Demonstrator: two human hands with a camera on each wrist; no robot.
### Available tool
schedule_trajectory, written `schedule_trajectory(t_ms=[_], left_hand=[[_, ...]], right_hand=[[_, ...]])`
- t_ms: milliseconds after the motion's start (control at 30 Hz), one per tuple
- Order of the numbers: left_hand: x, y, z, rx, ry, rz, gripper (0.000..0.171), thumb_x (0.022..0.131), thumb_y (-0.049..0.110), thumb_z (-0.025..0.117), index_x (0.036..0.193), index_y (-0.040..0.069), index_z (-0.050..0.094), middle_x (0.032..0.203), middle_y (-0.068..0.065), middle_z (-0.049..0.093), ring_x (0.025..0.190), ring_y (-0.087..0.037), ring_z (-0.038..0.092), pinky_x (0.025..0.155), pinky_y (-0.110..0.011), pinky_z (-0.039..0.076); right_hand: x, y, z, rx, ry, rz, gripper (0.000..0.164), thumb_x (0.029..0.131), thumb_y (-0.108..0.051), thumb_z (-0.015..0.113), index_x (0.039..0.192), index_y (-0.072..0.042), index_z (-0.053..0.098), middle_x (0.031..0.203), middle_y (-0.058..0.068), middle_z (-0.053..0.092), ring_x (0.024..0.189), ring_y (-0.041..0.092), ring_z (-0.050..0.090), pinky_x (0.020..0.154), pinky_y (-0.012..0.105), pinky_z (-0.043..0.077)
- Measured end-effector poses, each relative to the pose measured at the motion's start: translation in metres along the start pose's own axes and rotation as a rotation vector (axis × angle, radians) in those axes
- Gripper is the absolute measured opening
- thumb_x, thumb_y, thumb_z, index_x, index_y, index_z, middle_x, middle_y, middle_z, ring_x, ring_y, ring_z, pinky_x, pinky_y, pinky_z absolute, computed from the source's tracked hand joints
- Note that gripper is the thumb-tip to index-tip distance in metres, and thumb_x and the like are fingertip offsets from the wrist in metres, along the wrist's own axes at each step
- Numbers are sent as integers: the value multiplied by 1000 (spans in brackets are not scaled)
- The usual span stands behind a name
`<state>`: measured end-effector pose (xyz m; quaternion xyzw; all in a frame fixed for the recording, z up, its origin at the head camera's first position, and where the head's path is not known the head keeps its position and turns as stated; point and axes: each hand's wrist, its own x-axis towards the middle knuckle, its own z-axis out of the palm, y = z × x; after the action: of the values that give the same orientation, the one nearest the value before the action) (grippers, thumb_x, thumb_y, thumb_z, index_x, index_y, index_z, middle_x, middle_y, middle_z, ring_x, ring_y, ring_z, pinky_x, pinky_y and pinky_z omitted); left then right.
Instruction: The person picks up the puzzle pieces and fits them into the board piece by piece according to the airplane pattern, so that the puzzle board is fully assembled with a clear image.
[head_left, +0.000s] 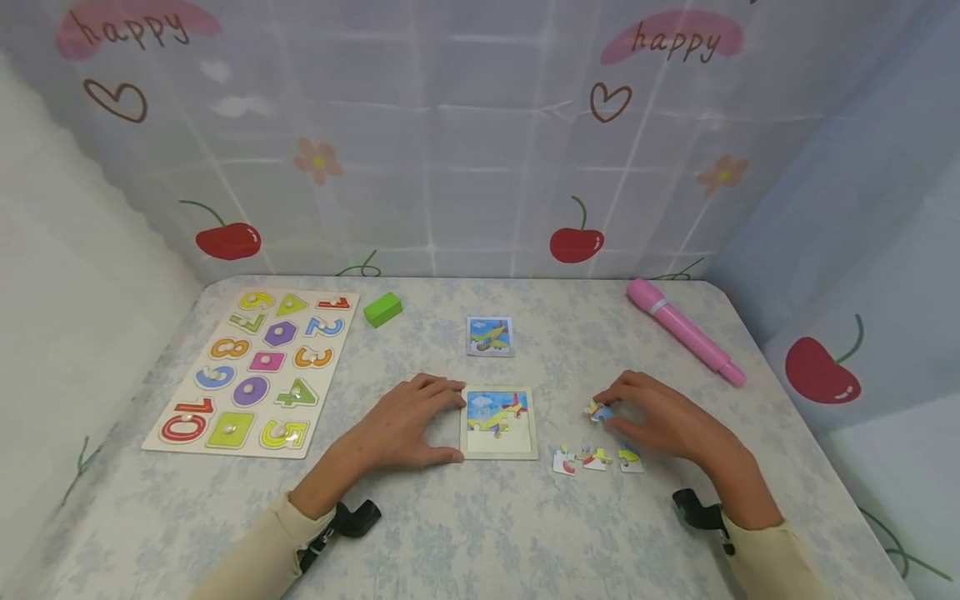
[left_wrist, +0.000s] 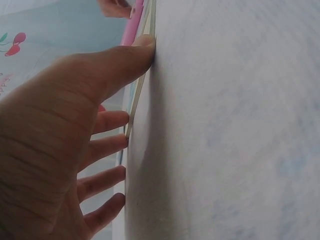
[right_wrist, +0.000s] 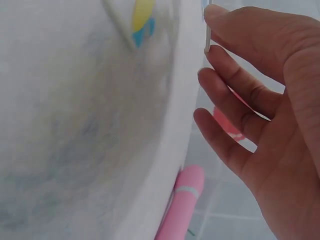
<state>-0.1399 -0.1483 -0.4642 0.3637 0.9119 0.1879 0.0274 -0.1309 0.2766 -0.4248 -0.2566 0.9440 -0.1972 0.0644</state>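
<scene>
A puzzle tray with a partly filled airplane picture lies on the table. My left hand rests at its left side, the thumb on the near corner and fairly straight fingertips along the edge. To the right of the tray, my right hand pinches a jigsaw piece between thumb and index finger; in the right wrist view the piece shows edge-on. Several loose jigsaw pieces lie just below that hand. Behind the tray is a small airplane picture card.
A number-and-shape board lies at the left, with a green block beside its far corner. A pink pen-shaped object lies at the back right. A printed curtain hangs behind the table.
</scene>
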Motion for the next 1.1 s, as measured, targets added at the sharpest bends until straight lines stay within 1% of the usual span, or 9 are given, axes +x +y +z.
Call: schedule_trajectory(t_ms=[167,333,500,633,867,1000,1100], left_hand=[[0,1,0,2,1,5,70,88,62,83,142,20,67,162,1,53,143,-25,50,110,-52,48],[0,1,0,6,9,8,69,88,62,83,141,19,68,161,0,54,142,-25,51,109,-52,48],[0,1,0,7,18,10,69,88,61,83,140,19,68,160,0,55,142,-25,51,108,-52,49],[0,2,1,10,20,10,69,87,60,84,140,20,68,160,0,55,143,-25,51,108,-52,49],[3,1,3,41,56,26,68,85,59,85,138,19,68,157,0,57,141,-24,53,106,-50,51],[3,2,3,39,54,19,69,84,60,85,138,20,68,157,1,57,141,-24,53,106,-50,51],[3,3,2,41,48,10,70,83,60,85,137,20,69,157,1,57,141,-24,52,106,-51,51]], right_hand=[[11,-12,-1,2,12,-45,33,94,-16,86,126,-16,79,117,-4,67,107,20,63,90,42,59],[25,-24,1,8,-18,-74,35,94,-17,86,128,-17,79,118,-3,67,109,21,64,92,42,60],[36,-35,7,11,-45,-94,34,94,-18,85,128,-15,79,119,-3,67,111,22,64,95,43,59],[44,-44,11,4,-59,-120,34,94,-19,85,128,-15,79,118,-3,67,109,20,64,95,41,58],[54,-54,22,1,-87,-162,31,96,-21,84,126,-17,79,117,-6,66,108,16,63,94,38,58],[59,-58,28,-12,-106,-183,30,96,-23,84,125,-19,80,118,-6,66,108,14,63,95,37,58],[62,-59,33,-17,-100,-209,30,95,-23,85,125,-18,80,118,-5,67,106,13,63,93,37,58]])
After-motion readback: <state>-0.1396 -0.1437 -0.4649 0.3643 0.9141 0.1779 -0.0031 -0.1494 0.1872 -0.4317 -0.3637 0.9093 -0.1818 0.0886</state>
